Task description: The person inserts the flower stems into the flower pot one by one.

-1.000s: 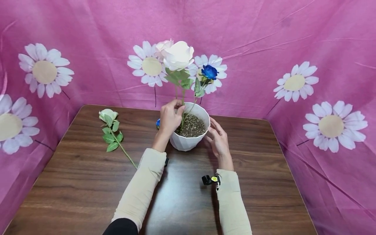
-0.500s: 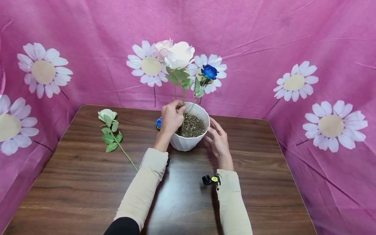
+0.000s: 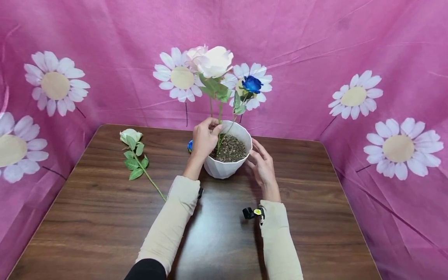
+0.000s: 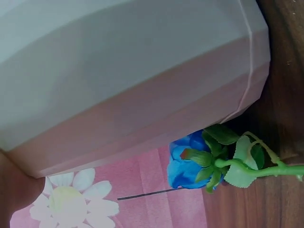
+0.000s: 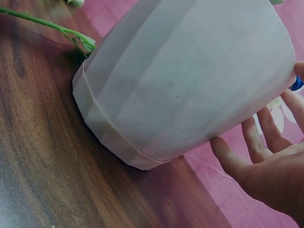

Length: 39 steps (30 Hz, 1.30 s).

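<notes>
In the head view, my left hand (image 3: pixel 204 140) pinches the green stem of a white rose (image 3: pixel 216 62) standing in a faceted white flowerpot (image 3: pixel 224 169). Dark soil (image 3: pixel 232 149) fills the pot's lower inside. A pale pink rose (image 3: pixel 196 55) is behind the white bloom, and a blue rose (image 3: pixel 252 84) rises from the pot to its right. The fingertips of my right hand (image 3: pixel 263 166) touch the pot's right side; in the right wrist view the fingers (image 5: pixel 254 142) are spread along its wall. Pot and sleeve side hide the stem's hold in the left wrist view.
A white rose with leaves (image 3: pixel 131 136) lies on the left of the brown wooden table (image 3: pixel 315 217), its stem end at my left sleeve. Another blue rose (image 4: pixel 187 161) lies beside the pot, mostly hidden behind my left hand in the head view. Pink daisy-patterned cloth (image 3: pixel 297 46) surrounds the table.
The white bloom has shifted slightly up and to the right, while my left hand stays on its stem. My right hand keeps its place at the pot. The head view has shifted a little.
</notes>
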Motion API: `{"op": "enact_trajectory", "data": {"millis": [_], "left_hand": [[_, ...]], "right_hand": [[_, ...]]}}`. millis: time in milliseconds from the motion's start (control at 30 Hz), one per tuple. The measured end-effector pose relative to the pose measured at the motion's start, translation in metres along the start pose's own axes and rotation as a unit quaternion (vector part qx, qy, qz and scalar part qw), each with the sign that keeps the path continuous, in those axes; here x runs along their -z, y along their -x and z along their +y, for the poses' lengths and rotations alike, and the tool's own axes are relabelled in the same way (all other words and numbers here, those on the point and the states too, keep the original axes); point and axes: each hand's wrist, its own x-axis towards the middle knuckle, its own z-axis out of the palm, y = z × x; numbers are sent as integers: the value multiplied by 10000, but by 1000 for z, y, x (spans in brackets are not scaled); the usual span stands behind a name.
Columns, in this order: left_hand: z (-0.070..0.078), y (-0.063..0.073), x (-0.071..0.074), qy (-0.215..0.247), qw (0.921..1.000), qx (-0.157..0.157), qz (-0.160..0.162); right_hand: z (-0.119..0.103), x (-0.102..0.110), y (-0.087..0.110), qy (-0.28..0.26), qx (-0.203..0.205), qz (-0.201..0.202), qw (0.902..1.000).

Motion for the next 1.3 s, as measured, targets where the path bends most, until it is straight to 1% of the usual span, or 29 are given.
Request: {"op": "enact_trajectory", "data": {"millis": [133, 300, 433, 633, 800, 900, 1000, 1200, 1300], "left_hand": [[-1, 1, 1, 128, 9998, 131, 71], [-2, 6, 4, 681, 9967, 257, 358], [-3, 11, 10, 1124, 9916, 351, 530], [-6, 15, 21, 1691, 9818, 673, 546], [-11, 17, 33, 2050, 9725, 887, 659], [-16, 19, 43, 2173, 9671, 1049, 812], [-25, 22, 53, 2200, 9625, 1202, 1036], [-50, 32, 76, 2114, 9561, 1427, 1444], [-64, 39, 89, 2011, 9513, 1635, 1667]], "right_hand": [[0, 0, -2, 62, -14, 12, 10000], [1, 0, -2, 158, -38, 5, 9999], [1, 0, -1, 150, 25, -14, 9999], [1, 0, 1, 72, -2, -15, 10000], [0, 1, 0, 123, -17, 9, 9999], [-1, 0, 1, 114, -7, 6, 9999], [-1, 0, 1, 53, -6, -8, 10000], [-1, 1, 1, -15, -59, -48, 10000], [-1, 0, 1, -29, -86, -68, 9999]]}}
